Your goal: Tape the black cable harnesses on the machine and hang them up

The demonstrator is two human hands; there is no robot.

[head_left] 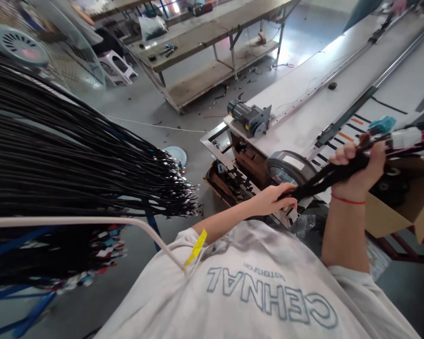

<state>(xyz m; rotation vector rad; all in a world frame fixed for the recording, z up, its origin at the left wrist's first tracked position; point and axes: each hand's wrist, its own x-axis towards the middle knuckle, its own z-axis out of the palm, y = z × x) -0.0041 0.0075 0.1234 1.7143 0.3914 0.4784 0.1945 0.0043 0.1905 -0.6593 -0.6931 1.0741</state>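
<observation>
Holding a black cable bundle [325, 181] taut between both hands, out over the end of the long white tabletop [304, 108]. Right hand [360, 165] has its grip clenched round the bundle near the connector end [406, 136] — white and teal plugs stick out past the fist. Left hand [277, 197] pinches the lower stretch, fingers closed on it. Judging by the pose, the bundle is being straightened or gathered; a next move would call for a firm hold and no kinks. A cardboard box [410, 207] sits just beside the right wrist. Left of the person, a rack of black harnesses [74, 160] hangs in a thick fan. Grey concrete floor [144, 108], a workbench [212, 37] and a fan [21, 47] lie beyond.
</observation>
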